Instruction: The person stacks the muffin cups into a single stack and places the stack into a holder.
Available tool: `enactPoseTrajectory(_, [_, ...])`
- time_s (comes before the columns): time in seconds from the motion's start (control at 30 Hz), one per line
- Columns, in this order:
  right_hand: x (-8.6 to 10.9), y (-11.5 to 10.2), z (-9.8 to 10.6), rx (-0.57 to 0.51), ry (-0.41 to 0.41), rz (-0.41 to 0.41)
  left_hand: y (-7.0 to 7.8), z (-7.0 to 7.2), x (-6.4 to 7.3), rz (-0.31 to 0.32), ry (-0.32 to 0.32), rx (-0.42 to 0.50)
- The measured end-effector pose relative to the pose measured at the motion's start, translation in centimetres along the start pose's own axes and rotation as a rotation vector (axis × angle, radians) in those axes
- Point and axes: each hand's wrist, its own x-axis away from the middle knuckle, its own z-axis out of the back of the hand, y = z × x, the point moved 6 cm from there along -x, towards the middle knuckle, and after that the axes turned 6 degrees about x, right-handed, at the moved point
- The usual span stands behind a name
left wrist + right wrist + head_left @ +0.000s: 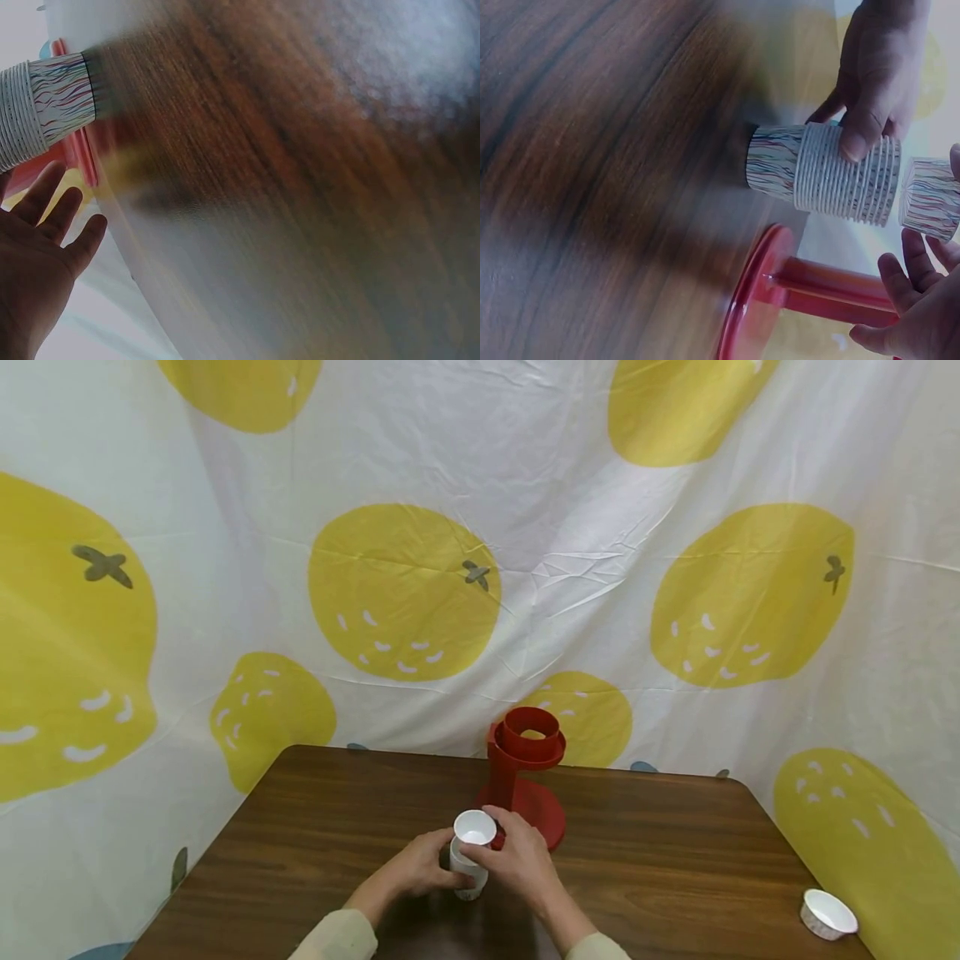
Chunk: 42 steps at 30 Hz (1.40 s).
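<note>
A stack of nested paper cups (pixel 832 191) stands upright on the table, white with thin wavy coloured lines and closely spaced rims. My left hand (pixel 423 867) grips its side, with the thumb (pixel 859 142) lying across the rims; the other fingers (pixel 64 214) extend loosely. Just above the stack, my right hand (pixel 521 853) holds a single paper cup (pixel 475 829) between thumb and fingers. That cup has its mouth up, and its base is close over the stack's top in the right wrist view.
Right behind the hands stands a red holder (pixel 502 777) with a round base, a post and a ring on top. A small white patterned cup (pixel 827 914) sits by the right edge of the wooden table (pixel 675 852). A lemon-print cloth (pixel 570 610) hangs behind.
</note>
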Motion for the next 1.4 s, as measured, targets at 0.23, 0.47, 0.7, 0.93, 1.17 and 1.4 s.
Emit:
enactPoseTrajectory(0.23, [0.1,0.1,-0.7,-0.002,-0.040,0.005,-0.1,0.0,0.0,0.001,-0.001,-0.006])
enactPoseTrajectory(0.47, [0.6,0.3,-1.5,0.026,-0.051,0.015,0.0,0.1,0.1,-0.019,0.003,-0.004])
enactPoseTrajectory(0.7, [1.1,0.6,-1.9,0.074,-0.090,0.010,0.2,0.1,0.0,-0.050,0.032,-0.023])
enactPoseTrajectory(0.93, [1.4,1.4,-2.1,0.076,-0.098,-0.007,0.2,0.2,0.0,-0.055,0.031,-0.034])
enactPoseTrajectory(1.17, [1.6,1.9,-1.9,0.050,-0.093,-0.017,0.2,0.2,0.0,-0.050,0.025,-0.039])
enactPoseTrajectory(1.4, [2.0,2.6,-1.2,0.031,-0.084,-0.048,0.2,0.1,0.2,-0.010,0.011,-0.006])
